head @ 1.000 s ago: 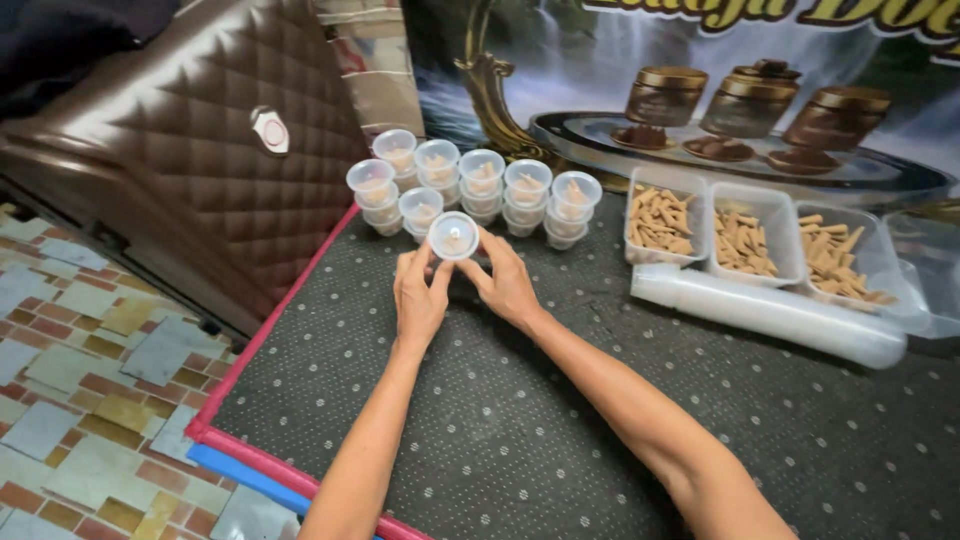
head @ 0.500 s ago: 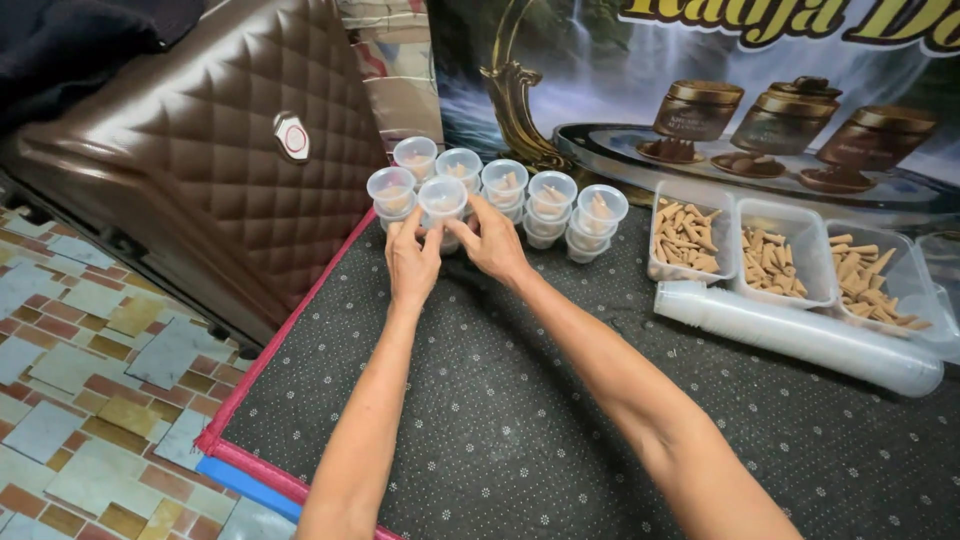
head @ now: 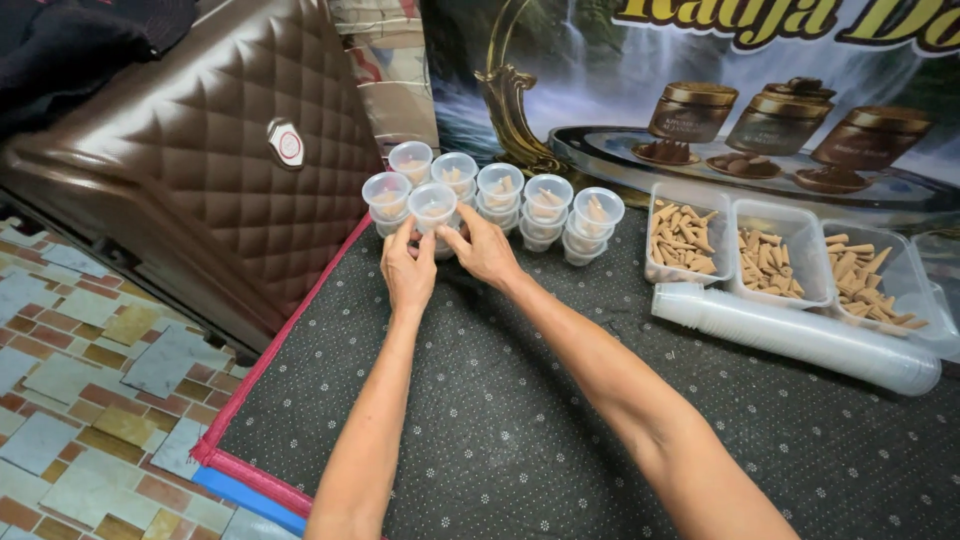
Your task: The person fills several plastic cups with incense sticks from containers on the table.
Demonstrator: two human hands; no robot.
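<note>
Clear lidded cup (head: 432, 205), left hand (head: 407, 272), right hand (head: 485, 250) pinching it

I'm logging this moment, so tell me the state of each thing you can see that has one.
Small cup: upright, lidded, held by both hands.
Other cups: stacked, lidded, filled.
Three trays: open, holding brown cones.
Sleeve of empty cups: lying on its side.
Left hand: gripping.
Right hand: gripping.

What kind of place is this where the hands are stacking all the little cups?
Probably a small home workshop for packing incense cones. Both hands, left hand and right hand, hold a lidded plastic cup among stacked filled cups, beside trays of brown cones, on a floor mat.
</note>
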